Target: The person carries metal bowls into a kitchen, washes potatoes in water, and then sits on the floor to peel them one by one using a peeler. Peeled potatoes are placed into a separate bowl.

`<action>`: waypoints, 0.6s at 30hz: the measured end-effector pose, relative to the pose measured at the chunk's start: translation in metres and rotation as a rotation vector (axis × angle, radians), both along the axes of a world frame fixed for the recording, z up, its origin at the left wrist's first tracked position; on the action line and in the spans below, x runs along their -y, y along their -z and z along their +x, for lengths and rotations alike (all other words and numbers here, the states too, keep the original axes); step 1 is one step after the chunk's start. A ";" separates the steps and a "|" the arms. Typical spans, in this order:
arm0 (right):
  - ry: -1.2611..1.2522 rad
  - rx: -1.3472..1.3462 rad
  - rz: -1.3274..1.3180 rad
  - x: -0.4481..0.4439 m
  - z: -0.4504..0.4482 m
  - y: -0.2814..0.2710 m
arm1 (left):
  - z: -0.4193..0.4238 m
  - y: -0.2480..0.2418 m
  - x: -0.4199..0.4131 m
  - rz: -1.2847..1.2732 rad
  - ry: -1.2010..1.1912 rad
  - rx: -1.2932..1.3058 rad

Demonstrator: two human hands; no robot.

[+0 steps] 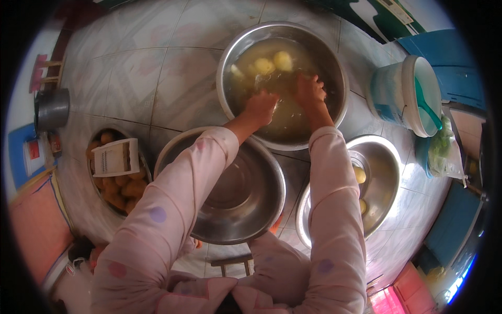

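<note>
A large round steel basin (pixel 342 84) of cloudy water stands on the tiled floor ahead of me. Peeled potatoes (pixel 283 61) float near its far side. My left hand (pixel 263 106) is at the water's surface over the near left part, fingers curled; whether it holds anything is hidden. My right hand (pixel 311 88) is partly in the water at the right, fingers bent, its grip not clear. An empty steel basin (pixel 235 219) sits between my arms. At my right, another steel basin (pixel 379 184) holds a few peeled potatoes (pixel 359 175), partly behind my sleeve.
On the left, a container of unpeeled potatoes (pixel 129 188) has a white plastic basket (pixel 113 157) on top. A white bucket (pixel 411 94) with a green ladle (pixel 425 104) stands at the right, beside a bag of greens (pixel 445 149). A dark pot (pixel 53 110) is far left.
</note>
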State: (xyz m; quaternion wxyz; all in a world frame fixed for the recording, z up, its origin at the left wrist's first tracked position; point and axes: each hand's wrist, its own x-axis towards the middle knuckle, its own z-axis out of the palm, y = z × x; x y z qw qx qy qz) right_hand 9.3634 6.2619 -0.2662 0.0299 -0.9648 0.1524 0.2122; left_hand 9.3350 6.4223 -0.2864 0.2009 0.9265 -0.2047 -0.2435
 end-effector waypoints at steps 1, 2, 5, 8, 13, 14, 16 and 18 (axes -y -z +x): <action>-0.022 0.043 0.000 0.009 -0.008 0.015 | 0.004 -0.001 0.002 -0.012 -0.005 -0.031; -0.042 0.086 -0.001 0.016 -0.019 0.033 | 0.007 -0.002 0.005 -0.024 -0.008 -0.062; -0.117 0.152 0.047 0.001 -0.040 0.032 | 0.007 0.002 -0.002 -0.171 -0.300 -0.273; -0.016 0.320 0.292 -0.016 -0.052 0.029 | 0.004 0.019 -0.009 -0.462 -0.527 -0.475; 0.178 0.459 0.583 0.008 -0.060 0.046 | -0.002 0.012 0.000 -0.763 -0.863 -1.057; 0.295 0.455 0.615 0.018 -0.065 0.058 | -0.001 0.011 -0.001 -0.785 -0.866 -1.134; 0.494 0.323 0.928 0.016 -0.075 0.048 | -0.001 0.012 -0.012 -0.799 -0.879 -1.225; 0.585 0.149 1.138 0.013 -0.086 0.024 | 0.003 0.014 -0.020 -0.779 -0.875 -1.272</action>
